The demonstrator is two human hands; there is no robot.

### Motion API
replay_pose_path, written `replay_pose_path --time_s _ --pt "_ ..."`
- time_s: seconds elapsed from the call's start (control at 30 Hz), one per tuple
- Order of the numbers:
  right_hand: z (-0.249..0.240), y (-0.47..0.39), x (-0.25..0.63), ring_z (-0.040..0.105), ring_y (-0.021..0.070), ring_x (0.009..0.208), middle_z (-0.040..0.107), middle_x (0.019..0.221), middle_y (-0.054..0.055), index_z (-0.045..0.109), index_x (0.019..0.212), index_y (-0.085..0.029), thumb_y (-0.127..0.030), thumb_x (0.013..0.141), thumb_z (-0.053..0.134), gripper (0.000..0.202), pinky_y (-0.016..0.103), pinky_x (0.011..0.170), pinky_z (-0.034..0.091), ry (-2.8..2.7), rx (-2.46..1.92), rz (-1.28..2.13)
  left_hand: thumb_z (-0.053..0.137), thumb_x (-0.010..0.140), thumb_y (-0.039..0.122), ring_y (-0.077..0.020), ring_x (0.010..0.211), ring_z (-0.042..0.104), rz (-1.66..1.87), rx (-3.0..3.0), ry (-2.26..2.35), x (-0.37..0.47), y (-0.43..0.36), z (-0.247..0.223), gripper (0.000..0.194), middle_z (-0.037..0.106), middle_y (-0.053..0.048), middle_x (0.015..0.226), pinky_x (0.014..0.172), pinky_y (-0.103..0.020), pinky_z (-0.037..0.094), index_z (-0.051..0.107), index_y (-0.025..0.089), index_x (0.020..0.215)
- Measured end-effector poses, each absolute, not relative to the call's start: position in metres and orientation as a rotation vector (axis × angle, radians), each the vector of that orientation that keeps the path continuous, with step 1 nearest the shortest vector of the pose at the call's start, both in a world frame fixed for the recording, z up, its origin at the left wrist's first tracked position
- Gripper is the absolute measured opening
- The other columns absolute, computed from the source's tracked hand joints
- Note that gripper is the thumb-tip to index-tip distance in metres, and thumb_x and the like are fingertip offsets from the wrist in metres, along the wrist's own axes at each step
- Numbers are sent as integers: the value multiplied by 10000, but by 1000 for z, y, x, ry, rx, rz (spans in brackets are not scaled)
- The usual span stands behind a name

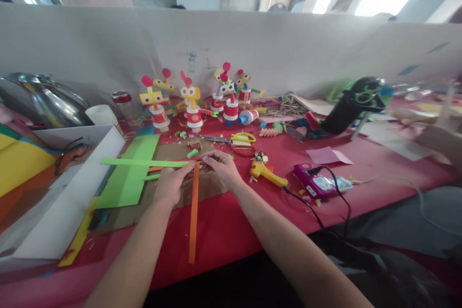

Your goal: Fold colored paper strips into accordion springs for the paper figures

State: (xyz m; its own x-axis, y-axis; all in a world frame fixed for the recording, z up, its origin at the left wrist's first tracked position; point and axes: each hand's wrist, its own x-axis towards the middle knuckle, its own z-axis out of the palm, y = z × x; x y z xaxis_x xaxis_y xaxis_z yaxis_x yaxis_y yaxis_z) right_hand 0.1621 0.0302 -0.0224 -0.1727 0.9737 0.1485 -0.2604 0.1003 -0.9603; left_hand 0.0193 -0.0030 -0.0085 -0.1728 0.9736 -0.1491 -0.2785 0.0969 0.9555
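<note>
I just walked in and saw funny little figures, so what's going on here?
A person's left grip pinches a green paper strip where it meets an orange paper strip. The right grip is at that same meeting spot. Several colorful figures stand farther back, and a yellow glue gun lies to the right.

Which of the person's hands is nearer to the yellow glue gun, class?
Right. The right hand is a little to the left of the yellow glue gun; the left hand is farther left, beyond the right hand.
</note>
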Motion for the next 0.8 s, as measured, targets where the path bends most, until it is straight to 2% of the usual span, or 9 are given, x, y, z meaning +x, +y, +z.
replay_pose_path --time_s 0.1,0.17,0.3,0.43,0.6,0.8 --pt "-21 29 164 525 100 484 585 569 -6 606 727 -155 -532 770 572 381 230 487 400 -1212 -974 1350 805 532 307 -206 677 663 1383 808 1233 19 -3 -7 303 727 -83 711 707 -338 517 731 113 753" --pt "-19 26 165 534 108 520 584 587 -2 596 724 -155 -586 790 518 443 226 496 390 -1347 -1007 1369 802 526 299 -212 704 665 1406 813 1244 19 -3 -7 303 729 -80 722 726 -336 512 735 117 759" --pt "-16 21 163 524 99 598 563 650 -25 582 759 -168 -517 809 540 355 211 555 390 -1625 -929 1271 804 511 287 -202 704 658 1433 833 1269 20 -2 -8 297 723 -67 699 735 -325 502 735 118 745" --pt "-17 22 162 480 89 570 516 612 -36 561 719 -164 -455 843 505 321 211 557 373 -1677 -889 1222 828 470 262 -167 596 624 1429 713 1228 24 -2 -7 286 688 -37 599 649 -304 496 720 116 691" --pt "-24 24 158 434 83 523 482 568 -46 539 675 -168 -440 823 529 310 212 517 335 -1621 -869 1230 827 414 170 -103 502 558 1450 526 1166 31 -1 -6 234 655 -1 539 559 -239 449 676 125 587" --pt "-29 27 157 366 81 492 424 534 -53 502 611 -182 -465 766 572 329 221 482 279 -1411 -873 1329 767 570 309 -144 549 602 1288 689 1193 29 -4 -4 224 693 -41 616 513 -239 398 711 141 707"
